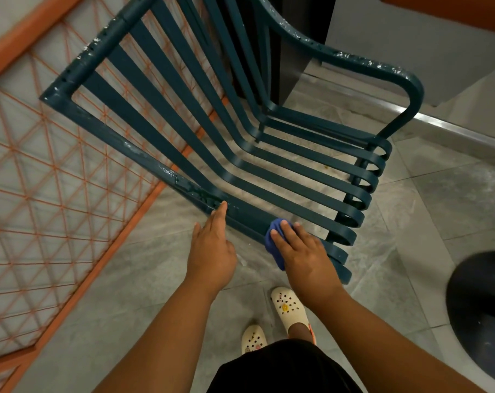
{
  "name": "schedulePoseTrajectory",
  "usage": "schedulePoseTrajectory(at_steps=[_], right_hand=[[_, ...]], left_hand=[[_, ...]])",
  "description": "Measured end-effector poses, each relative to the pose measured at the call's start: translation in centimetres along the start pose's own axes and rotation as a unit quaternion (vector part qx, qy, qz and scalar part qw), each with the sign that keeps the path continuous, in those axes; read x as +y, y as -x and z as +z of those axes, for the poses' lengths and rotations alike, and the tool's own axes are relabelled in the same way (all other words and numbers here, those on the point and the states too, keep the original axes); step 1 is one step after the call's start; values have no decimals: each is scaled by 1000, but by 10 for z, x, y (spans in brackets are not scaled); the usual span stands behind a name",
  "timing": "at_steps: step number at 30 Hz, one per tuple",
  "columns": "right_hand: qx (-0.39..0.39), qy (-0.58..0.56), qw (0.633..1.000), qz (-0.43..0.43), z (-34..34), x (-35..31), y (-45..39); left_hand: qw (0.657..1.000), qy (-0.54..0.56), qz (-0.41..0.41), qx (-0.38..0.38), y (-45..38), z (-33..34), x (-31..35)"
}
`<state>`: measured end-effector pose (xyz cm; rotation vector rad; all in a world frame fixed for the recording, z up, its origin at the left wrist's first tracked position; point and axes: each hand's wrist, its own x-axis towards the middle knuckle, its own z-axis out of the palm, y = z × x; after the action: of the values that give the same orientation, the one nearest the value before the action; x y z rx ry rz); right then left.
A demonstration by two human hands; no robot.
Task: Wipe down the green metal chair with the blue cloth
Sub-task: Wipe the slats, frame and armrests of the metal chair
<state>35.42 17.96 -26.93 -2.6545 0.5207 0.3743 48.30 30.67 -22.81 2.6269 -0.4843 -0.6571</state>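
From my head camera I look down on the green metal chair (269, 154), which stands on the grey tiled floor (453, 211) beside an orange lattice railing (50, 171); my right hand (303, 256) lies flat on the blue cloth (274, 245), fingers straight and close together, pressing it onto the near armrest rail of the chair just where the rail meets the curled ends of the seat slats; my left hand (212, 251) is spread and holds nothing, only the tip of a long finger touching the same rail a little further up, thumb held apart.

To do this stroke well I judge I should keep the palm weight over the cloth and draw it along the rail toward my left fingertip, where pale flecks and a wet-looking sheen show on the paint; then fold the cloth round the rail so the underside gets rubbed too; the left hand is better used steadying the frame than merely touching it, since a light chair may skid on tile; the far armrest (362, 66) and the top bar of the backrest (99, 43) show white specks and, I think, are not yet done.

As for containers, I see none that I can name; a dark rounded object (484, 313) sits at the right edge, and I cannot tell what it is or whether it holds anything; my cream clogs (288, 307) stand just beside the chair
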Motion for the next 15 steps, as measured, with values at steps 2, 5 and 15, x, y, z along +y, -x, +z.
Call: schedulePoseTrajectory(at_steps=[2,5,15], right_hand=[[-2,-1,1000,2,-7,-13,-10],[2,-4,999,-35,-14,-33,-38],[-14,46,998,-44,0,4,-13]], left_hand=[[999,-15,31,2,-1,-2,-2],[996,-54,77,3,-4,-1,-6],[996,-73,59,-5,-4,-6,-7]])
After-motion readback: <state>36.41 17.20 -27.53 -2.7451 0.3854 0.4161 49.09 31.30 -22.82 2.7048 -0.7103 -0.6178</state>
